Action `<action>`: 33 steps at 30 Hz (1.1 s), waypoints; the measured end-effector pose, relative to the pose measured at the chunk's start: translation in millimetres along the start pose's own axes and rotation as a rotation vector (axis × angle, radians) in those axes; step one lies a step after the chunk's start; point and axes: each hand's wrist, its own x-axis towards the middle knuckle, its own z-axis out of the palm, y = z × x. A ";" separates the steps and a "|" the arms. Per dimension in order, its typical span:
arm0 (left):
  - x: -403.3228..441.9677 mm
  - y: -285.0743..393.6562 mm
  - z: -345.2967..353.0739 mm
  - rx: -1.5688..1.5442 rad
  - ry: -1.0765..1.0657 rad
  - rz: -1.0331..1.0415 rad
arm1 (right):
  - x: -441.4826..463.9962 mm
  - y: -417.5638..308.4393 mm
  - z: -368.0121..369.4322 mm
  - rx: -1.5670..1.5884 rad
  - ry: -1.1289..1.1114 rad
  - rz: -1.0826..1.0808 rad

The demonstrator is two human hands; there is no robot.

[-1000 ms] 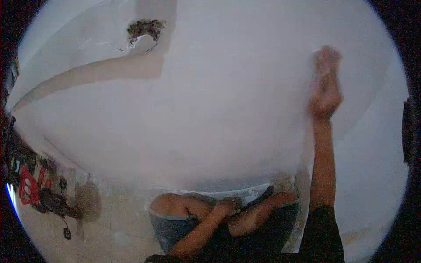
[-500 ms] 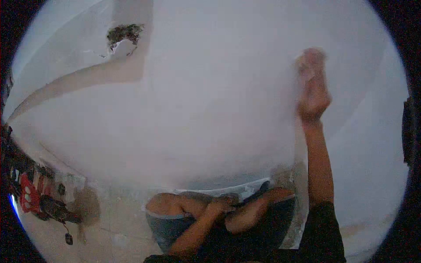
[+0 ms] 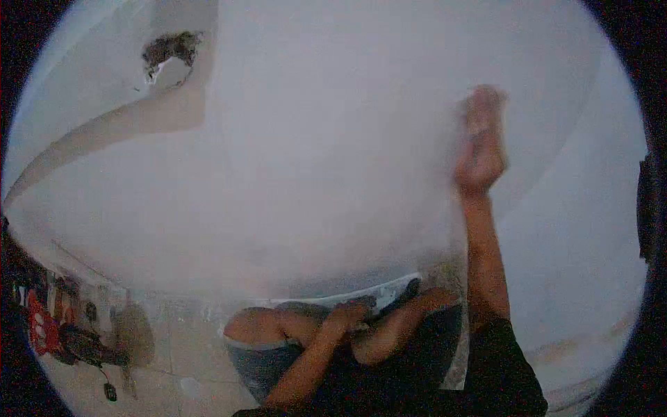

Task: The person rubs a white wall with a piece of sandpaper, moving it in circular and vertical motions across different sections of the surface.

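My right hand (image 3: 481, 142) is raised against the pale wall (image 3: 333, 153), at the right of the head view. Its fingers are bunched together and blurred by motion. A pale patch shows at the fingers, but what they hold cannot be made out. Low in the middle, my left hand (image 3: 347, 316) rests over my crossed legs (image 3: 392, 337), near the foot. Its fingers are dark and hard to separate from what lies beneath them.
A ragged dark hole (image 3: 170, 52) breaks the wall at the upper left, within a beige strip. At the lower left, a red object (image 3: 43, 326) and several dark items lie on the tiled floor (image 3: 208, 347). A pale sheet-like strip (image 3: 389, 288) lies before my legs.
The view has shifted slightly, so the hole and my legs appear further left. My right hand appears a little lower and further left, still at the wall. My left hand stays on my legs.
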 end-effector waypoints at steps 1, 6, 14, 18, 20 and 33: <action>5.5 2.9 -18.5 -0.237 -0.162 -0.199 | 10.7 19.4 -6.1 -0.057 0.127 0.185; 22.1 -11.9 3.9 -0.232 -0.516 -0.050 | -12.4 -23.2 12.4 0.046 0.079 0.173; 7.2 -23.9 55.3 -0.224 -0.439 -0.169 | -67.7 33.4 -8.3 -0.028 -0.105 -0.050; 13.2 11.4 -22.7 -0.192 -0.534 -0.201 | -3.9 39.2 -19.4 -0.133 0.234 0.358; 15.2 28.4 -60.1 -0.215 -0.554 -0.216 | -17.6 27.0 -6.4 -0.054 0.146 0.376; -4.5 -6.5 -9.1 -0.289 -0.225 -0.055 | -13.9 33.6 -20.6 -0.071 0.237 0.331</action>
